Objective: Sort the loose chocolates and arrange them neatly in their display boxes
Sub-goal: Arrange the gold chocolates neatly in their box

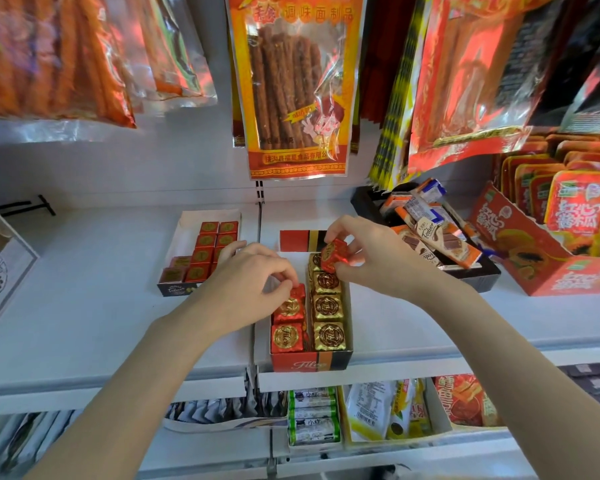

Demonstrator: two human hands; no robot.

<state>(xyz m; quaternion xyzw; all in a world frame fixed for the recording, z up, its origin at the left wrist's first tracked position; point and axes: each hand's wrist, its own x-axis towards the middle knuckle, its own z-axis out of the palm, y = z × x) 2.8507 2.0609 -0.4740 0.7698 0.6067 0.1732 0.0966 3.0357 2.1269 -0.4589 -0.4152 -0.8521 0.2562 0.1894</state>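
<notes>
A red-and-black display box stands on the white shelf. It holds a left row of red foil chocolates and a right row of gold foil chocolates. My left hand pinches a red chocolate at the back of the red row. Above the far end of the gold row, my right hand holds a tilted red chocolate. A second box, to the left, holds red squares in rows.
A black tray of long chocolate bars sits right of the box, with a red carton of snacks beyond it. Large snack bags hang overhead. More packets fill the shelf below.
</notes>
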